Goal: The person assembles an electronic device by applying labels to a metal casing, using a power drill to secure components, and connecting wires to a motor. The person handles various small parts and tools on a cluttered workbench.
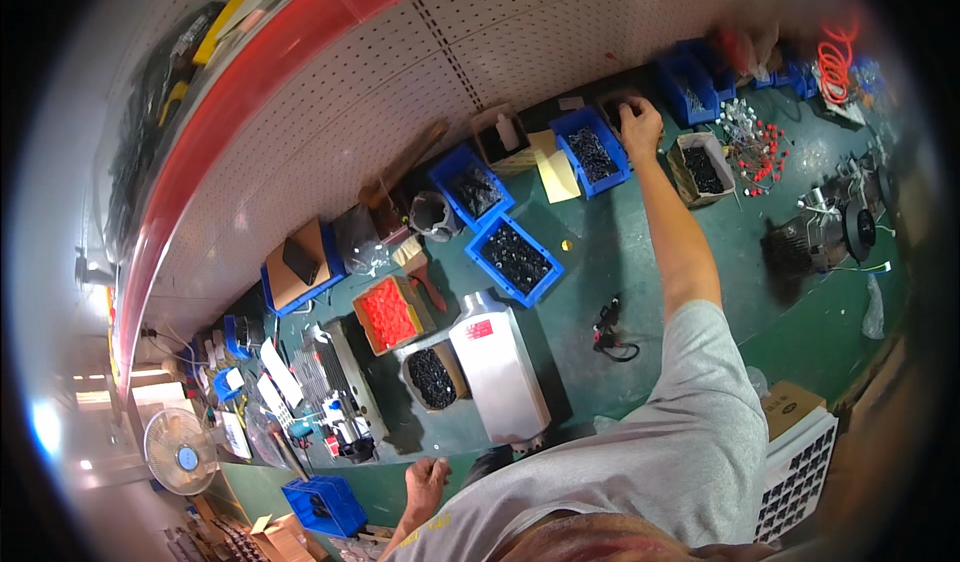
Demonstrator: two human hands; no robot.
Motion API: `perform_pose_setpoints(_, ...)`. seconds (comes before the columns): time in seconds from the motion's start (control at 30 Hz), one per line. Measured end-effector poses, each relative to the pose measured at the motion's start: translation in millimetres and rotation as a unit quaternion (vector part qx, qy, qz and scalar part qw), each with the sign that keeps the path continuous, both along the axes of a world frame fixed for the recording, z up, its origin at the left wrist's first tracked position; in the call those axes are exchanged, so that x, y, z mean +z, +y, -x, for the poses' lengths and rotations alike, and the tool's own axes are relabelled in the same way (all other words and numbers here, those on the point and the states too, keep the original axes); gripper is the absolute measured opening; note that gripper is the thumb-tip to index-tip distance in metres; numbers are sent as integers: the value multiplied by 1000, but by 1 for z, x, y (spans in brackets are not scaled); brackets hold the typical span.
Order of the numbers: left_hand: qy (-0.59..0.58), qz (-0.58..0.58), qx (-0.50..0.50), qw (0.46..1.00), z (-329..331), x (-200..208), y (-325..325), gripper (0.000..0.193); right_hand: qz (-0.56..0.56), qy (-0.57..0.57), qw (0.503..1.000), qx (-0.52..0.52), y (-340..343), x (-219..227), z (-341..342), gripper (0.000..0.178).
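My right arm stretches to the far side of the bench, where my right hand (641,129) reaches over a dark box (612,105) by the pegboard. Its fingers are bent in a pinch, and what they hold, if anything, is hidden. Beside that hand stand a blue bin of screws (592,154) and a carton of small black parts (703,170). Low at the bench's front edge, my left hand (427,479) is curled closed, and I cannot see inside it. Nearest it on the bench is a silver metal housing (497,367) with a red label.
More blue bins of fasteners (515,258) line the middle. Cartons of red caps (387,314) and black parts (432,379) stand left of the housing. A black cable (609,334) lies near my right arm. Motor-like assemblies sit at the right (835,224) and left (340,392).
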State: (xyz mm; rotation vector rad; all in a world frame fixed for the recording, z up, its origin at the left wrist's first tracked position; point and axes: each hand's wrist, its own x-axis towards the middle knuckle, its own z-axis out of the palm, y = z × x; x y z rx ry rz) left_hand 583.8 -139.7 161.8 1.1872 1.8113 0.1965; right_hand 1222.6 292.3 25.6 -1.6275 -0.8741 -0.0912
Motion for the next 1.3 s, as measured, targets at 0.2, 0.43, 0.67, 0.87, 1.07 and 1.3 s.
perform_pose_setpoints(0.2, -40, -119, -108, 986, 20, -22, 25, 21, -67, 393, 883, 249, -82, 88, 150, 23)
perform_pose_setpoints(0.43, -196, -256, -98, 942, 32, 23, 74, 26, 125, 377, 847, 354, -251, 157, 366, 19)
perform_pose_setpoints(0.67, -217, -282, -179, 917, 140, 29, 38, 31, 244, 402, 788, 396, -410, 141, 602, 12)
perform_pose_setpoints(0.87, -323, -192, -43, 926, 245, -5, -9, 22, 294, 404, 730, 467, -432, 137, 715, 14)
perform_pose_setpoints(1.07, -294, -219, 143, 919, 325, -46, -2, 21, 319, 298, 734, 520, -416, 129, 771, 20)
perform_pose_setpoints(1.3, -209, -208, 196, 935, 364, -95, 40, 20, 291, 219, 782, 506, -388, 102, 775, 18)
